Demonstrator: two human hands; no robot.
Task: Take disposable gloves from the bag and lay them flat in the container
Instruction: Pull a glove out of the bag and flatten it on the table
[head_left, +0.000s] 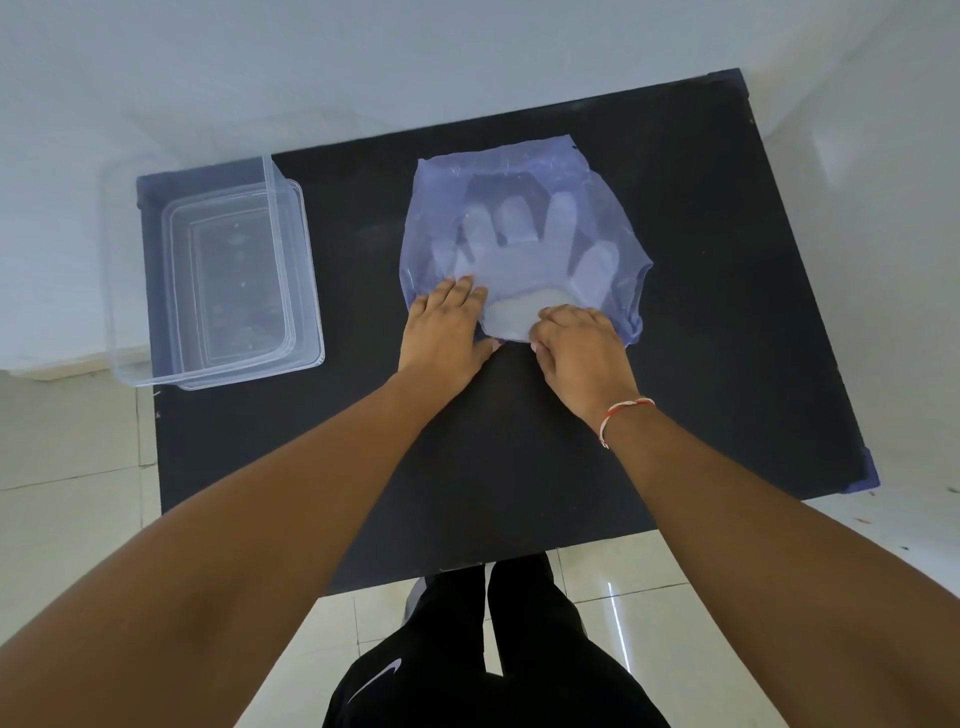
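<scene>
A translucent blue plastic bag (524, 171) lies flat at the middle of the black table (519, 467). Pale disposable gloves (524, 254) show through it, fingers pointing away from me. The gloves' cuff end sticks out at the bag's near opening. My left hand (447, 332) presses flat on the bag's near left edge, fingers together. My right hand (582, 348) is curled at the near right edge, pinching the glove cuff at the opening. A clear rectangular plastic container (306, 291) stands at the table's left end, with nothing in it.
The container overhangs the table's left edge slightly. White tiled floor surrounds the table, and a white wall lies behind it. My legs in black trousers stand at the table's near edge.
</scene>
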